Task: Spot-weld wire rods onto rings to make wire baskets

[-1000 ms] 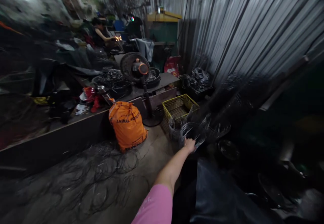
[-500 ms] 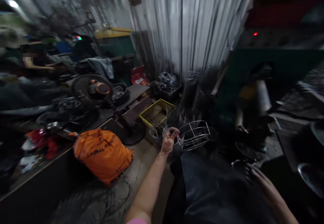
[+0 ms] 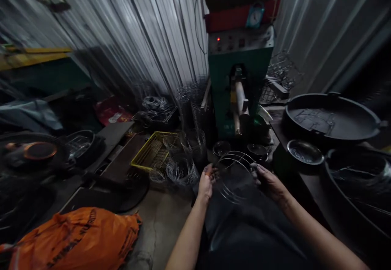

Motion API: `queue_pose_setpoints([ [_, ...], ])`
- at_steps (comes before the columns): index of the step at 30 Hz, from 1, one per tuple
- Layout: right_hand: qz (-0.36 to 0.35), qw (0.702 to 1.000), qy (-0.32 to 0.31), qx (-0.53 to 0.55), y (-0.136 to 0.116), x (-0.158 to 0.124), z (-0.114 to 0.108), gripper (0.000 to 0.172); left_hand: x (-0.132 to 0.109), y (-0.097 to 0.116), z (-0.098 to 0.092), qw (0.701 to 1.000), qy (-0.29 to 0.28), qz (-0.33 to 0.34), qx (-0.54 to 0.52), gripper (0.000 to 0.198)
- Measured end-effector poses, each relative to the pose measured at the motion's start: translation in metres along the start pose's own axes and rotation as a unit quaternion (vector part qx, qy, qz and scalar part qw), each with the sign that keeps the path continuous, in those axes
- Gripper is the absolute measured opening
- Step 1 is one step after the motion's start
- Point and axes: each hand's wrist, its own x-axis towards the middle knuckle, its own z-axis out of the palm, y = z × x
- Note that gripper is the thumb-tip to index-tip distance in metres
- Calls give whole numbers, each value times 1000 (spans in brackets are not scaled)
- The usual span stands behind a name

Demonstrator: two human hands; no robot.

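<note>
A round frame of thin metal wire [image 3: 235, 159], with several curved hoops, is held up above the dark apron [image 3: 244, 225] over my lap. My left hand [image 3: 207, 183] closes around its left side. On the opposite side, my right hand [image 3: 270, 180] pinches the frame between thumb and fingers, and the fingertips look dark. Directly beyond the frame stands a green machine [image 3: 218, 82] with a lit red lamp and two thick rods, one above the other. Motion blur hides the finer wires.
Left of my hands are wire cylinders [image 3: 181, 172] and a yellow crate [image 3: 137, 162]. An orange sack [image 3: 88, 237] lies lower left, near a fan [image 3: 30, 152]. On the right, a large black pan [image 3: 336, 119], a small metal bowl [image 3: 305, 154] and a dark tub [image 3: 332, 180] line the side.
My view has swung right towards the green machine. My right hand has come up from the right and taken hold of the wire frame, which my left hand was holding alone.
</note>
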Motion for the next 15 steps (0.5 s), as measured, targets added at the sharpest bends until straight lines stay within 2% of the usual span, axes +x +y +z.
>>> queue_pose_setpoints([
  [2, -13, 1000, 13, -10, 4, 0, 0, 30, -3, -5, 0, 993, 70, 77, 59, 35],
  [3, -25, 999, 26, -12, 8, 0, 1, 31, -7, -8, 2, 987, 82, 111, 83, 35],
  [4, -38, 998, 41, -11, 14, 0, 2, 32, -12, -11, 7, 984, 67, 129, 102, 36],
  [5, -51, 997, 53, -4, 21, -1, 4, 33, -18, -14, 13, 985, 26, 126, 119, 37],
  [8, -81, 995, 50, 2, 43, -2, 10, 34, -39, -23, 38, 980, -138, 48, 136, 42],
  [9, -89, 995, 41, -19, 48, -2, 10, 34, -44, -26, 45, 975, -175, 25, 132, 41],
  [11, -105, 986, 12, -126, 48, -5, 3, 35, -51, -31, 57, 971, -201, 2, 132, 38],
  [12, -125, 969, 5, -212, 42, -7, -4, 35, -52, -33, 60, 971, -195, -1, 136, 37],
  [13, -153, 939, 10, -308, 31, -10, -15, 34, -53, -35, 62, 973, -184, -1, 141, 36],
  [15, -224, 837, 70, -495, -7, -19, -45, 32, -52, -38, 63, 976, -163, -8, 142, 35],
])
